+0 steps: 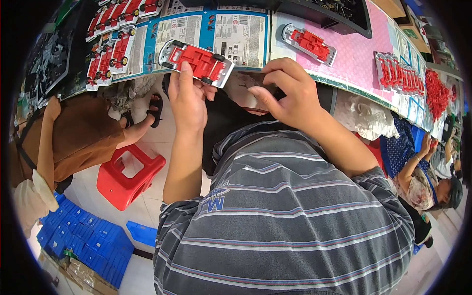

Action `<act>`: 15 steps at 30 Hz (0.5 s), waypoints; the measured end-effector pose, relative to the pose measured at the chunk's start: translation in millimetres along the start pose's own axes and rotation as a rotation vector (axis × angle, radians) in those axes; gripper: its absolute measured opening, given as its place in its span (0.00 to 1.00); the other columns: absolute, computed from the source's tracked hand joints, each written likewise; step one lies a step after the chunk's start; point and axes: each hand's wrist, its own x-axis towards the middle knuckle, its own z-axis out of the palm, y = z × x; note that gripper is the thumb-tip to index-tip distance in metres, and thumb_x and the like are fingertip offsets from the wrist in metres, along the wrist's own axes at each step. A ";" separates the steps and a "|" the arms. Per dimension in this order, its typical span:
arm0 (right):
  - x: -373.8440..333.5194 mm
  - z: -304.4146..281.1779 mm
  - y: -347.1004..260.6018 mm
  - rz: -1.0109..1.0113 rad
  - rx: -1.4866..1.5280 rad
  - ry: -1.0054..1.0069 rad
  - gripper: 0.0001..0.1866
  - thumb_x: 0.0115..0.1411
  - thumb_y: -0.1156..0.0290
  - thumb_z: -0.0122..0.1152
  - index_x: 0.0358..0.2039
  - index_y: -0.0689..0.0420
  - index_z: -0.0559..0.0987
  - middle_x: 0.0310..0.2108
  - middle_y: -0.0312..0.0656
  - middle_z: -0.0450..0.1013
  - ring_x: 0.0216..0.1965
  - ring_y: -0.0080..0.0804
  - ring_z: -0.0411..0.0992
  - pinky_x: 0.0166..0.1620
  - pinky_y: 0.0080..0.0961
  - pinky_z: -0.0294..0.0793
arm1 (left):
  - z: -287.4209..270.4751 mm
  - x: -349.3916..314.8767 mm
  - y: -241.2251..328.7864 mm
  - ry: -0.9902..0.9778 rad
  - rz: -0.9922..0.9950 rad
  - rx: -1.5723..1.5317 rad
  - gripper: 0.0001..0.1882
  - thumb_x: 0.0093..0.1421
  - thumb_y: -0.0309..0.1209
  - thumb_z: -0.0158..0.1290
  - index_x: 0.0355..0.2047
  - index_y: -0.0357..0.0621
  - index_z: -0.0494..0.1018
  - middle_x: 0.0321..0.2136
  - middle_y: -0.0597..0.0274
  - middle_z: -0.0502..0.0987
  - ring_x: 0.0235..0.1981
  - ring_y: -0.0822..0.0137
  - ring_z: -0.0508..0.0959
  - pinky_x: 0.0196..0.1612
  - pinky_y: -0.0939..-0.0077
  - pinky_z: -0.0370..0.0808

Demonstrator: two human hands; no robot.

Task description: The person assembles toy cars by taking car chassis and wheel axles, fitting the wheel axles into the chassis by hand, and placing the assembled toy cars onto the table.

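My left hand (190, 105) is closed on a toy car (200, 63) turned upside down, with its red underside and black wheels facing up and a silver-white body around the edge. The thumb presses on the red underside and the fingers lie beneath. To its right, my right hand (295, 96) hovers near the table edge, fingers bent and thumb apart, with nothing visible in it. Beyond that hand, another upside-down car body (309, 44) with a red underside lies on the table; I see no wheels on it.
Several wheeled toy cars (112, 56) stand at the left on printed card sheets (239, 39). A black parts tray (339, 17) is at the back. Rightward are a row of car bodies (399, 73) and red parts (436, 93). People sit on both sides; a red stool (110, 184) is left.
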 end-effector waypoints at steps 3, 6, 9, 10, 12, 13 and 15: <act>6.9 9.0 2.8 0.197 0.143 -0.088 0.16 0.52 0.71 0.72 0.39 0.62 0.78 0.35 0.46 0.74 0.33 0.43 0.75 0.37 0.31 0.77 | -16.1 12.9 4.8 0.004 0.009 0.031 0.20 0.73 0.46 0.43 0.43 0.39 0.69 0.27 0.59 0.78 0.20 0.74 0.73 0.21 0.80 0.66; 25.2 33.6 -0.1 0.499 0.419 -0.230 0.24 0.56 0.72 0.69 0.52 0.64 0.74 0.34 0.46 0.77 0.32 0.36 0.78 0.37 0.30 0.77 | -30.2 26.2 11.0 0.003 -0.032 0.087 0.20 0.73 0.47 0.43 0.42 0.40 0.71 0.26 0.60 0.78 0.19 0.74 0.73 0.21 0.81 0.66; 42.5 88.8 21.5 0.481 0.590 -0.331 0.21 0.63 0.72 0.64 0.55 0.66 0.74 0.32 0.40 0.77 0.29 0.22 0.75 0.31 0.22 0.76 | -39.9 46.3 27.1 -0.026 -0.114 0.168 0.21 0.73 0.47 0.43 0.42 0.40 0.71 0.25 0.61 0.78 0.19 0.74 0.73 0.20 0.81 0.65; 53.0 96.7 18.4 0.465 0.595 -0.334 0.21 0.63 0.72 0.64 0.55 0.66 0.74 0.32 0.40 0.77 0.29 0.22 0.75 0.31 0.22 0.76 | -46.5 52.4 29.4 -0.008 -0.125 0.201 0.21 0.73 0.48 0.44 0.40 0.40 0.72 0.24 0.62 0.77 0.18 0.75 0.73 0.20 0.81 0.66; 70.1 108.7 11.4 0.754 0.699 -0.473 0.19 0.63 0.72 0.64 0.53 0.67 0.75 0.31 0.39 0.77 0.28 0.21 0.75 0.29 0.22 0.76 | -58.5 62.0 33.4 0.035 -0.166 0.379 0.22 0.73 0.49 0.44 0.39 0.40 0.72 0.23 0.62 0.77 0.17 0.75 0.73 0.19 0.81 0.66; 74.4 113.8 7.2 0.755 0.685 -0.425 0.17 0.63 0.70 0.65 0.48 0.68 0.78 0.29 0.40 0.78 0.24 0.21 0.75 0.27 0.21 0.76 | -60.2 65.7 35.9 0.039 -0.174 0.388 0.23 0.72 0.49 0.44 0.35 0.39 0.73 0.21 0.62 0.77 0.16 0.74 0.73 0.17 0.80 0.66; 81.8 121.3 1.3 0.760 0.611 -0.425 0.16 0.63 0.70 0.65 0.47 0.68 0.79 0.28 0.41 0.78 0.23 0.22 0.75 0.27 0.21 0.76 | -66.7 76.4 41.0 0.075 -0.137 0.653 0.25 0.73 0.48 0.43 0.32 0.36 0.74 0.19 0.61 0.77 0.15 0.73 0.74 0.17 0.79 0.67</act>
